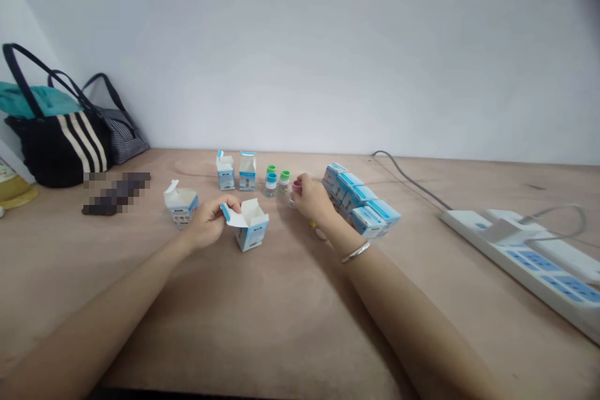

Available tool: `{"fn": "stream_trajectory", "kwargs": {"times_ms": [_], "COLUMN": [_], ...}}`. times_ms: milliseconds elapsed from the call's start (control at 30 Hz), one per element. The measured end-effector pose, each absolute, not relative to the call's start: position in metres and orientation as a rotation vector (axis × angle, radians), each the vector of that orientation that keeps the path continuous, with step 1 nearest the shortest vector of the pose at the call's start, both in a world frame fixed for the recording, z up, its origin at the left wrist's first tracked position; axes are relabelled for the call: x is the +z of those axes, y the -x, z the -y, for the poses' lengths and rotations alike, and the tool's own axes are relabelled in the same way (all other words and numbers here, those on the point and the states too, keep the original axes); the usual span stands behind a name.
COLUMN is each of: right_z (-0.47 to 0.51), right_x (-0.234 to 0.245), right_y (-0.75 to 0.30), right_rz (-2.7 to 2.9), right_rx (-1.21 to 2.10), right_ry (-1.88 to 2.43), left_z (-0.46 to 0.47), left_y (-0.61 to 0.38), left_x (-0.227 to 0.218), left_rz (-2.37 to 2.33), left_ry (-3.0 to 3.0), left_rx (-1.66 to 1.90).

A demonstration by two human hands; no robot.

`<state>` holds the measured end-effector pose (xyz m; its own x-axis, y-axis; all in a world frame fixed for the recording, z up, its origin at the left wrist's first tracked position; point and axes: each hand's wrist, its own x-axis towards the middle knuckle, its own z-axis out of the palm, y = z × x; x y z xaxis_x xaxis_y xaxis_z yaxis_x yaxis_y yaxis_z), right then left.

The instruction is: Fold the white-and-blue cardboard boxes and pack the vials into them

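My left hand (pixel 206 223) grips the near side of an open white-and-blue carton (pixel 250 231), whose flaps stand apart. My right hand (pixel 312 197) holds a small clear bottle with a red cap (pixel 295 190), partly hidden by the fingers. Just left of it stand a green-capped bottle (pixel 284 182) and a blue-capped bottle (pixel 270 185), with another green cap (pixel 270 170) behind. Two open cartons (pixel 225 170) (pixel 247 171) stand farther back, and another open carton (pixel 180 203) sits left of my left hand. Several closed cartons (pixel 359 203) line up right of my right hand.
The wooden table (pixel 281 331) meets a white wall. Black striped bags (pixel 60 140) stand at the far left, beside a pixelated dark object (pixel 117 194). A white power strip (pixel 520 256) lies at the right, with a grey cable (pixel 407 179) behind.
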<state>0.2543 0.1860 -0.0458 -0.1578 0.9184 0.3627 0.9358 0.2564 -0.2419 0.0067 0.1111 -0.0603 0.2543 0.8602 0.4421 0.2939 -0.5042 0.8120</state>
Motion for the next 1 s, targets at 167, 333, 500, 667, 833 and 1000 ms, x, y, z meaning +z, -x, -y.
{"fn": "stream_trajectory", "kwargs": {"times_ms": [167,333,500,667,833,1000], "right_z": [-0.175,-0.156,-0.15,-0.149,-0.137,-0.129], "right_x": [-0.036,-0.026,-0.033,-0.028,-0.012,-0.001], "right_y": [-0.246,-0.228,-0.221,-0.223,-0.224,-0.225], "right_rz": [2.051,2.186,2.185,2.104,2.105,2.035], "right_rx": [-0.077,0.504,0.796,0.491,0.429,0.886], "right_ry": [1.433,0.797,0.692,1.147,1.365,1.406], "left_z": [-0.115,-0.108,-0.099,-0.109,-0.109,-0.107], "left_y": [-0.008,-0.006,-0.017,-0.019,-0.021,-0.029], "left_x": [-0.065,-0.065,-0.069,-0.072,-0.067,-0.07], "left_rz": [-0.971,-0.819,-0.994,-1.183,-1.198,-1.109], "left_ry": [-1.694,-1.717,-2.056,-2.379,-2.726,-2.687], "left_rx": [1.242,1.351,1.244,1.422,1.286,1.264]}}
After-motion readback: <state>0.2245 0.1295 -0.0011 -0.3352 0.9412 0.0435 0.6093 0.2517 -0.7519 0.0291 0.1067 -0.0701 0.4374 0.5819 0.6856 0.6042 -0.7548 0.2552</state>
